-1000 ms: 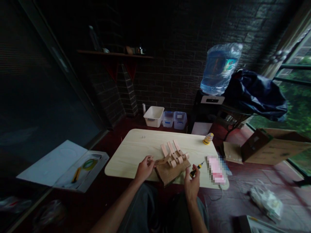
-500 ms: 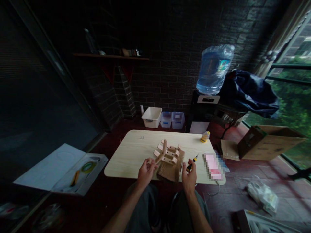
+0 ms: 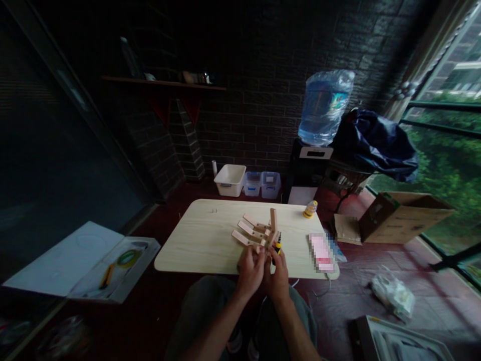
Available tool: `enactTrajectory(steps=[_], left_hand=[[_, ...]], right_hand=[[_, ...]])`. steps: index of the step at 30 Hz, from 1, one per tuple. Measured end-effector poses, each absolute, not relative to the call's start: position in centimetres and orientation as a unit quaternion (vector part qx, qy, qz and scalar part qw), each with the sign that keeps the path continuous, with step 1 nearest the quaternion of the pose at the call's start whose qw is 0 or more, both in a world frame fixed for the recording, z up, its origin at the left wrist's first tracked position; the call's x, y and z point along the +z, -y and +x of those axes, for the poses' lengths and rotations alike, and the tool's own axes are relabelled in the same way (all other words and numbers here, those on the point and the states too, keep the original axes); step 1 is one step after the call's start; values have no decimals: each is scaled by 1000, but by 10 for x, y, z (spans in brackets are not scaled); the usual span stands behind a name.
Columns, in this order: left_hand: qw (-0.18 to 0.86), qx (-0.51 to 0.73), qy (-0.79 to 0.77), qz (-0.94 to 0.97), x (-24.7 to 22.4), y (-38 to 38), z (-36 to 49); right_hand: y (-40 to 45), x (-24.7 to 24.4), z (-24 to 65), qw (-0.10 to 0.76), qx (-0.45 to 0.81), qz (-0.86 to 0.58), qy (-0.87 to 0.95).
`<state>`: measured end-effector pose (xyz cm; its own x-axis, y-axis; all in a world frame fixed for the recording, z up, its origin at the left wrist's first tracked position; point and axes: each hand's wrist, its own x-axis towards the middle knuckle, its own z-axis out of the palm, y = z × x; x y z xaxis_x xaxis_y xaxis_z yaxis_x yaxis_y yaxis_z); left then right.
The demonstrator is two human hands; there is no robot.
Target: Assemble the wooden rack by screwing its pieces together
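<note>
A light wooden assembly [image 3: 273, 223] of jointed bars with dark screw holes is held up over the front of the table. My left hand [image 3: 251, 268] is closed on its near end. Close beside it, my right hand [image 3: 277, 271] touches the assembly's base with its fingertips and keeps a yellow-and-black screwdriver [image 3: 278, 246] in its grip, tip pointing up and away. The fingers partly hide the near joint. Beneath the hands, a piece of brown cardboard is mostly covered.
The pale table [image 3: 195, 240] carries a yellow-capped clear container [image 3: 310, 209], a pixelated pink item [image 3: 321, 250] and small metal bits [image 3: 214, 211]. An open white case [image 3: 124, 281] stands left. Plastic bins [image 3: 230, 180], a water dispenser [image 3: 313, 165] and a cardboard box [image 3: 398, 218] lie beyond.
The wooden assembly has been lifted off the cardboard and turned, its bars now pointing left. My two hands have come together at its near end. The screwdriver moved left with my right hand.
</note>
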<state>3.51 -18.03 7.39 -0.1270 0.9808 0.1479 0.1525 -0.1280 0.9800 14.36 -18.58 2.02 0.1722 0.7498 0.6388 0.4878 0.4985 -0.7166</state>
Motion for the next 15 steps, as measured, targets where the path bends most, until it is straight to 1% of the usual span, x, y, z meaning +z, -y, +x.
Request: enactTrajectory(steps=[7,11,13,15], left_hand=[[323,503,-535,597,79,189,35],[270,465,-565,626,83,195,37],[264,441,-574,637,87,200,39],[282,429,-560,651,92,205,41]], right_hand=[[188,27,141,578,173,-465,648],[189,27,140,589,190,-491,613],[190,27,141,593,200,-505,594],[190,29,141,594,213,-512,583]])
